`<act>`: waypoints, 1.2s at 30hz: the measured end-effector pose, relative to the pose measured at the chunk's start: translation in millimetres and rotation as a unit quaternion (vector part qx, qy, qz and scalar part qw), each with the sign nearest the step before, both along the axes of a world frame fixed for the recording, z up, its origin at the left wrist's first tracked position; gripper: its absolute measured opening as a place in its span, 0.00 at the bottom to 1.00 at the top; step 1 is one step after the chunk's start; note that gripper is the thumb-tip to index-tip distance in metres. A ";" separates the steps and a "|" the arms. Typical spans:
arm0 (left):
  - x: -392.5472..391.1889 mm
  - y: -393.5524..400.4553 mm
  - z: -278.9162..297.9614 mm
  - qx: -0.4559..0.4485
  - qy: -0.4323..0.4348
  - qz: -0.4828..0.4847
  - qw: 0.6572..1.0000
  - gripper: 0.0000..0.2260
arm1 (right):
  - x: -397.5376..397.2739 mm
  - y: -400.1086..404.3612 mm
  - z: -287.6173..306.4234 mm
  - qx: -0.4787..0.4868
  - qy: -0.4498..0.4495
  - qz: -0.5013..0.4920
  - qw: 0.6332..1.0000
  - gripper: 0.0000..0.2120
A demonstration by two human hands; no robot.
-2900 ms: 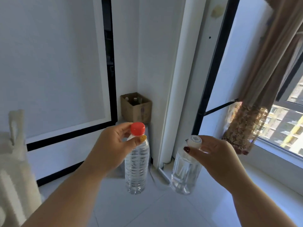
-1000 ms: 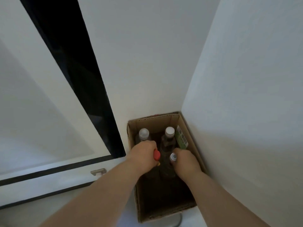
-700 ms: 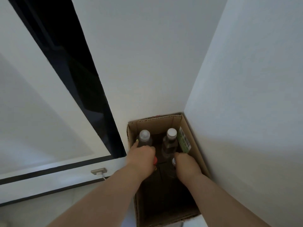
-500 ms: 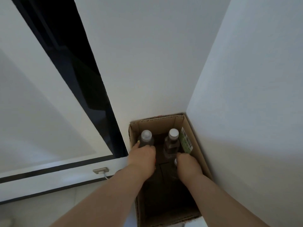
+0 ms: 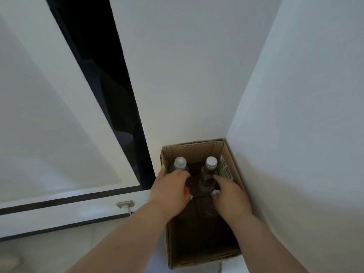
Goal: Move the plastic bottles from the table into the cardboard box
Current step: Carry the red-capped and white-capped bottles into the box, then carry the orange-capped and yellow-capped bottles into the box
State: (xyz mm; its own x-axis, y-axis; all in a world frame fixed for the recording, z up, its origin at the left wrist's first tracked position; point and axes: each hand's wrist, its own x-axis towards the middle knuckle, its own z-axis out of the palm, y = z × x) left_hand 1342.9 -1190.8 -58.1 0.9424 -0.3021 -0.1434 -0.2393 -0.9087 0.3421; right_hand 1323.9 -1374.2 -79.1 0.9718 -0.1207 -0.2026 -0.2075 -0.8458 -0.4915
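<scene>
An open cardboard box stands on the floor in the wall corner. At its far end two clear plastic bottles stand upright, one with a grey cap and one with a white cap. Both my hands are down inside the box. My left hand covers the red-capped bottle, of which only a sliver of cap shows. My right hand grips the white-capped bottle just below its cap. The bodies of both held bottles are in shadow.
White walls close in behind and to the right of the box. A dark gap and a white panel lie to the left. A wall socket with a cable sits low on the left. A green label is on the box's inner right wall.
I carried two bottles across the room to the box and lowered them inside. Over the last second my hands sank slightly deeper, and the red cap is nearly hidden.
</scene>
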 end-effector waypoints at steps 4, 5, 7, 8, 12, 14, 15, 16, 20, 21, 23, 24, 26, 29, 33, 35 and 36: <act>-20.7 20.3 33.5 -0.213 -0.017 0.117 0.970 0.30 | -17.2 0.1 45.5 0.157 -0.133 -0.060 0.977 0.24; -24.4 27.6 45.7 -0.255 -0.028 0.139 0.957 0.30 | -18.9 3.1 60.9 0.192 -0.155 -0.060 0.967 0.24; -30.0 37.8 71.5 -0.327 -0.026 0.163 0.931 0.29 | -22.9 6.3 87.3 0.274 -0.168 -0.064 0.945 0.24; -42.0 50.7 93.6 -0.368 -0.040 0.166 0.914 0.28 | -33.3 14.6 111.2 0.313 -0.189 -0.056 0.929 0.23; -71.7 82.3 163.6 -0.552 -0.039 0.168 0.816 0.24 | -63.5 35.7 184.5 0.462 -0.231 -0.005 0.856 0.21; -98.3 101.5 193.3 -0.656 -0.027 0.136 0.742 0.22 | -90.1 51.2 217.4 0.537 -0.233 0.017 0.810 0.28; -113.7 110.9 204.2 -0.707 -0.011 0.112 0.699 0.21 | -105.1 57.8 229.7 0.574 -0.230 0.034 0.785 0.32; -137.6 123.7 216.4 -0.755 0.009 0.082 0.650 0.21 | -128.2 69.5 242.0 0.611 -0.233 0.055 0.755 0.35; -230.7 164.3 242.6 -0.863 0.120 -0.010 0.491 0.26 | -220.8 118.6 267.6 0.746 -0.181 0.127 0.628 0.28; -254.9 173.8 245.4 -0.874 0.140 -0.027 0.465 0.26 | -245.4 130.7 269.9 0.767 -0.165 0.134 0.605 0.28; -295.4 187.7 247.7 -0.886 0.168 -0.053 0.429 0.26 | -286.1 149.8 272.9 0.804 -0.138 0.148 0.560 0.31; -320.1 197.5 250.3 -0.890 0.173 -0.061 0.417 0.26 | -312.1 162.6 276.0 0.816 -0.134 0.154 0.541 0.32; -360.2 213.0 257.8 -0.897 0.165 -0.061 0.407 0.25 | -354.1 181.8 281.7 0.827 -0.131 0.158 0.524 0.32; -406.4 228.6 270.8 -0.884 0.118 -0.051 0.450 0.25 | -403.0 198.7 289.4 0.808 -0.146 0.142 0.553 0.28; -468.1 241.0 288.6 -0.770 -0.052 -0.042 0.634 0.24 | -462.8 209.0 304.9 0.724 -0.226 0.126 0.639 0.24; -503.6 244.0 295.7 -0.655 -0.157 -0.036 0.738 0.25 | -497.3 212.3 314.8 0.669 -0.275 0.132 0.678 0.30; -520.1 244.7 298.5 -0.596 -0.199 -0.030 0.778 0.26 | -513.4 214.3 318.7 0.633 -0.298 0.138 0.701 0.34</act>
